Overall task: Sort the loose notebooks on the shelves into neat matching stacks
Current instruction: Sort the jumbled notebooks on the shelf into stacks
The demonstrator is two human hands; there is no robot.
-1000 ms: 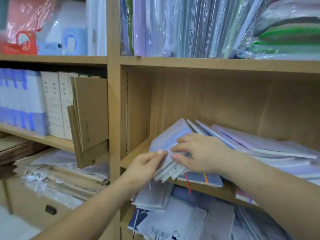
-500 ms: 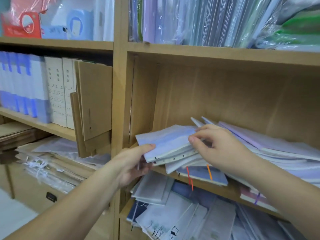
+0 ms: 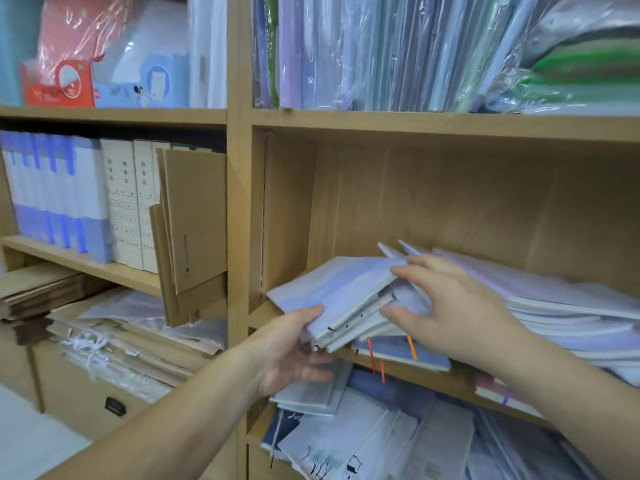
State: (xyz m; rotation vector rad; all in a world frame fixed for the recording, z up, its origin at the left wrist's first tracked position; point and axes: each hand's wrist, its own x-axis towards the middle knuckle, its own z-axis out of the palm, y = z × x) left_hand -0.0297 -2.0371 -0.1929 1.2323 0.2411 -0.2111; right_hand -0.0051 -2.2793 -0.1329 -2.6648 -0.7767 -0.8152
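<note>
A small bundle of pale lilac-blue notebooks (image 3: 341, 292) juts out over the front edge of the middle shelf (image 3: 408, 370). My left hand (image 3: 294, 351) grips the bundle's near corner, thumb on top and fingers underneath. My right hand (image 3: 446, 306) is at the bundle's right end, fingers spread, thumb low against the lower notebooks. Right of it lies a slumped pile of lilac notebooks (image 3: 554, 299). Under the bundle sits a blue notebook with orange ribbons (image 3: 401, 353).
The shelf below holds jumbled grey and blue notebooks (image 3: 374, 441). Wrapped packs (image 3: 381, 50) fill the top shelf. The left bay has blue-white binders (image 3: 52, 192), leaning cardboard sheets (image 3: 194, 220) and stacked paper bags (image 3: 114, 344). A wooden upright (image 3: 239, 202) divides the bays.
The notebook bundle has been drawn out and lifted off the pile toward the shelf front. My left hand slid under its corner; my right hand opened and moved to its right end.
</note>
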